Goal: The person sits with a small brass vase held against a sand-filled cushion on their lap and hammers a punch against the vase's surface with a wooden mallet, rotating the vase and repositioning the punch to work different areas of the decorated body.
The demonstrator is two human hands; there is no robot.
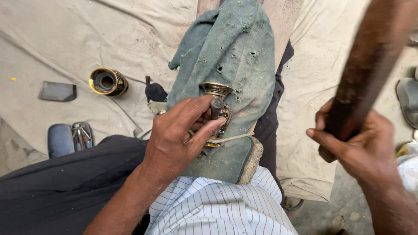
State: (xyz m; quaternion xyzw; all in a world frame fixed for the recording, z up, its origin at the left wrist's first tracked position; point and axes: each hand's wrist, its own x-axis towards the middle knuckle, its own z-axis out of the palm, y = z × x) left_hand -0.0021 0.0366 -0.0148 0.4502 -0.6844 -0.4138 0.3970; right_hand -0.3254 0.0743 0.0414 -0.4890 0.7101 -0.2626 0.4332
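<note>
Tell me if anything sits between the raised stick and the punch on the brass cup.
Nothing visible does. The right hand holds the stick up and off to the right, while the left hand pinches the punch upright against the cup. Only the left fingers lie close beside it.

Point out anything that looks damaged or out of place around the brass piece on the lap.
The green cloth under the brass piece is worn through, with small holes and gritty debris across it. A second brass vessel lies tipped on its side on the ground sheet. Nothing else stands out.
</note>
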